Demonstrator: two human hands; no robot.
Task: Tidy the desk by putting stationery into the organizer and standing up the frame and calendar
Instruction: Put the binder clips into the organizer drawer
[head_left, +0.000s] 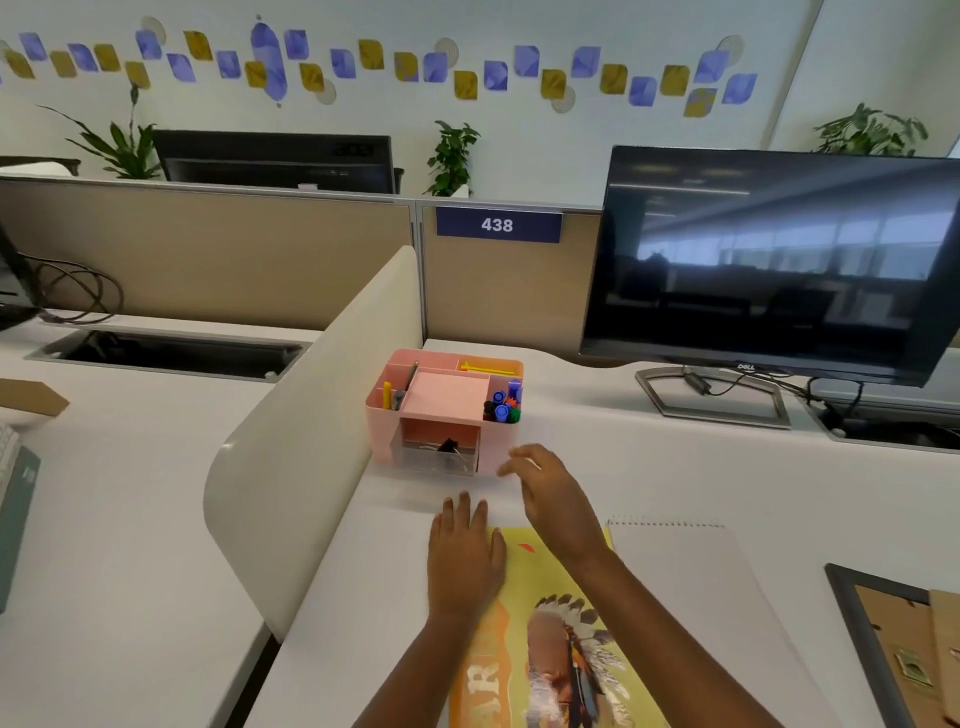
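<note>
The stationery step looks done: the organizer (441, 405) at centre holds pens (503, 402). The calendar (561, 649) lies flat at lower centre and the frame (872, 639) lies face-down at lower right. The left hand (465, 556) rests on the calendar with fingers straight and together. The right hand (556, 499) hovers beside the organizer, fingers loosely spread and holding nothing. The next move probably calls for gripping the calendar's edge and standing it up.

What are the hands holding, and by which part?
Nothing is held. The left hand lies flat on the top corner of the yellow booklet; the right hand hovers open near the organizer.

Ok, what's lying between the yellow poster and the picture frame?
A white spiral-bound pad lies flat between the yellow poster and the frame, seen in the head view.
</note>
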